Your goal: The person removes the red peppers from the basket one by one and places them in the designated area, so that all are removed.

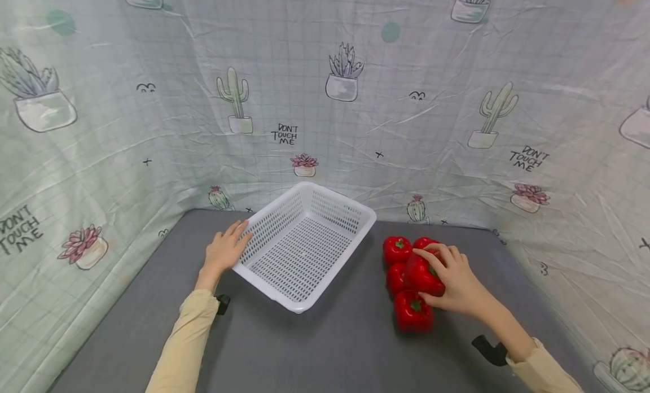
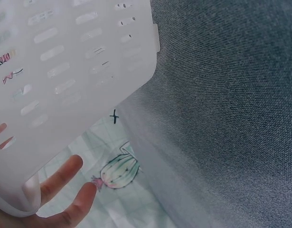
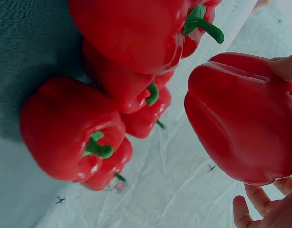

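Observation:
A white perforated plastic basket (image 1: 299, 263) lies angled on the table. My left hand (image 1: 227, 247) grips its left rim, with some fingers (image 2: 65, 178) bent down outside the wall and fingertips showing through the holes from inside. My right hand (image 1: 459, 283) holds a red bell pepper (image 3: 240, 118), thumb on one side and fingers on the other. Below and around it sit several more red bell peppers with green stems, among them a near one (image 1: 413, 313), a far left one (image 1: 396, 249) and one (image 1: 395, 279) between these.
The grey tabletop (image 1: 325, 348) meets a hanging cloth (image 1: 330, 116) printed with cacti at the back and both sides. The basket's far corner comes close to this cloth. The peppers stand to the right of the basket.

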{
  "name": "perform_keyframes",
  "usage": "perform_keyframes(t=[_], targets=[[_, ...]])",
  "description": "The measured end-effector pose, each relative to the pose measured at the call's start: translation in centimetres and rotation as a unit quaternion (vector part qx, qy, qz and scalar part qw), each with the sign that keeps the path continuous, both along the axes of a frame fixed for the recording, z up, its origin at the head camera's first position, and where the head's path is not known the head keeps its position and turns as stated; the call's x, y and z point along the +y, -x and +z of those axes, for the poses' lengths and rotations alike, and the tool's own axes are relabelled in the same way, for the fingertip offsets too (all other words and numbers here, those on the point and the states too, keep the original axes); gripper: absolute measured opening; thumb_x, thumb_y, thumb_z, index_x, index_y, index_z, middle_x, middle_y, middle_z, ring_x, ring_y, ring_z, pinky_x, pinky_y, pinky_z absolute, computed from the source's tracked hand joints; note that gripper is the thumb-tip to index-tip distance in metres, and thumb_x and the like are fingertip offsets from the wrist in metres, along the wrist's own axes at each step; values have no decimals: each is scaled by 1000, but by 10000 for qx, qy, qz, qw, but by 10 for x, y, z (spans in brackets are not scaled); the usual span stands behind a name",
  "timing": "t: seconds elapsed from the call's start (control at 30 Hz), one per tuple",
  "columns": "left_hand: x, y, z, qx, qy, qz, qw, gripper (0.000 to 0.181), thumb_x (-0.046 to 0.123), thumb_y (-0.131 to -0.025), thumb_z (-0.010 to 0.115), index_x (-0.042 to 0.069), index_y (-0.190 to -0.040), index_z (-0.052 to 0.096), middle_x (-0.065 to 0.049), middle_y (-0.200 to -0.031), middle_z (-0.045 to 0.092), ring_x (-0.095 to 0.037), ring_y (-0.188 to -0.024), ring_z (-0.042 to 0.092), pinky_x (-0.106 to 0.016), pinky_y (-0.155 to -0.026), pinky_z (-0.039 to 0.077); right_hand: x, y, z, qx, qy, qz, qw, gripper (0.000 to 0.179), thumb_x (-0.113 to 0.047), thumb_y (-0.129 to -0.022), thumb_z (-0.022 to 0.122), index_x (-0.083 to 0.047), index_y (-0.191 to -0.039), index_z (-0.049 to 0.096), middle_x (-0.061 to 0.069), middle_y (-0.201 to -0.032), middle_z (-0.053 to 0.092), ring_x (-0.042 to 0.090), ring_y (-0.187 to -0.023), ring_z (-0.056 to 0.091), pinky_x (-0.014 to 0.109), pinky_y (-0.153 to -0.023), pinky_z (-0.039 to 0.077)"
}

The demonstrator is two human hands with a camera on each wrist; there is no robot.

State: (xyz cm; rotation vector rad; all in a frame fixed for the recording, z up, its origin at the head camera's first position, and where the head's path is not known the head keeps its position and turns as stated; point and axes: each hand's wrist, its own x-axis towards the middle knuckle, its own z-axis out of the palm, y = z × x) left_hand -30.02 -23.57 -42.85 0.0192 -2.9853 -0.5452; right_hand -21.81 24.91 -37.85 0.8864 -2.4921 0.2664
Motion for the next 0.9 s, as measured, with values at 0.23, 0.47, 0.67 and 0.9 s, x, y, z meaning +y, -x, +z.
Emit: perform_keyframes(t=[0.23,0.47,0.67,0.9], targets=[[-1,1,0,20,8,-44,10000,59,48,-94,24,15,-143,21,-14,-148,21,-49,-123,28,-65,-87,30,15,-12,-6,-12,30,-174,9998,88,-27,-46,85,-11,-124,47,9,-115,46,23,-97,38,39,-70,28],[-1,1,0,29,-2,-23,10000,58,47,-94,24,15,-143,22,-14,-148,21,-48,-123,29,-65,-88,30,27,-20,-12,-91,208,-398,9989,89,-22,-46,85,-9,-124,45,10,-115,47,24,-98,38,41,-71,27],[-1,1,0,43,-32,-39,10000,58,48,-94,24,15,-142,22,-14,-147,21,-48,-123,28,-66,-88,29,34,-26,-16,26,389,-423,9983,88,-19,-43,86,-7,-121,46,11,-116,47,25,-99,38,41,-70,26],[-1,1,0,56,2,-49,10000,57,46,-94,25,15,-142,22,-14,-147,22,-49,-123,28,-64,-88,31,44,-32,-17,79,543,-365,9978,80,-42,-56,80,-8,-121,49,10,-117,48,25,-99,37,39,-68,25]])
